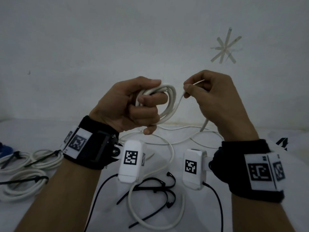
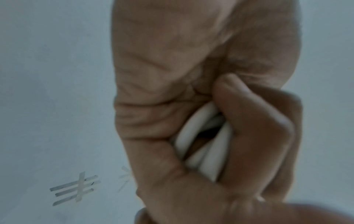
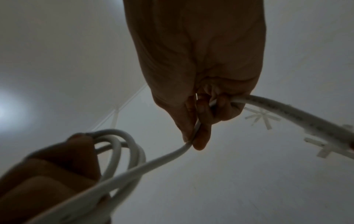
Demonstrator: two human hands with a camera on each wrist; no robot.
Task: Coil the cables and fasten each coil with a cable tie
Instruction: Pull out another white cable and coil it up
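My left hand is raised above the table and grips a small coil of white cable, several loops held in the fist. A strand runs from that coil to my right hand, which pinches the white cable between thumb and fingers just right of the coil. The free length of the cable hangs down behind the right hand to the table and trails in loose curves. Several black cable ties lie on the table below my wrists.
Coiled white cables fastened with black ties lie at the table's left edge. A blue object shows at the far left. A pale wall with taped marks stands close behind. Black leads run from the wrist cameras.
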